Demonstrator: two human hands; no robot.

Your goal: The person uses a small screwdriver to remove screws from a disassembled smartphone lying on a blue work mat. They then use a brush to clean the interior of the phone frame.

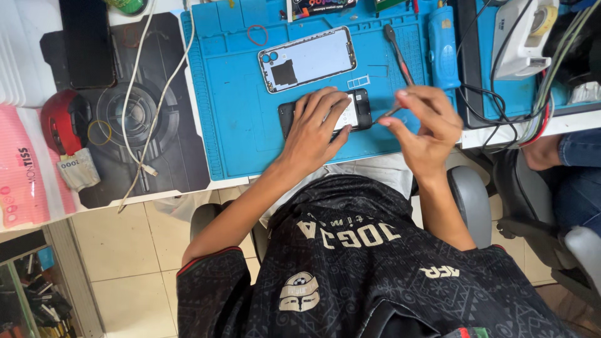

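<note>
- The phone (354, 111), a dark opened handset, lay flat on the blue work mat (231, 106), pinned directly under the left hand (316, 128), whose fingers were spread and pressed down over most of its body; only its right end showed past the fingertips.
- The right hand (422, 122) sat just to the right of the phone, fingers drawn together in a pinch around a thin tool (398, 59) with a dark shaft, its working tip at the phone's right edge.
- Judged from the layout, the opening was already done: the back cover (308, 58), silver-white with camera holes, lay apart from the phone, just beyond the left hand. Work inside the body appeared to be in hand; the cover was not yet refitted.
- Counted: one open phone, one detached cover, one tool in the right hand, one blue electric driver (443, 47) beyond the right hand.
- Farther to the left of the left hand: one more dark phone (87, 40), one red mouse (64, 120), one white cable (139, 106), all on a dark desk pad (172, 150).
</note>
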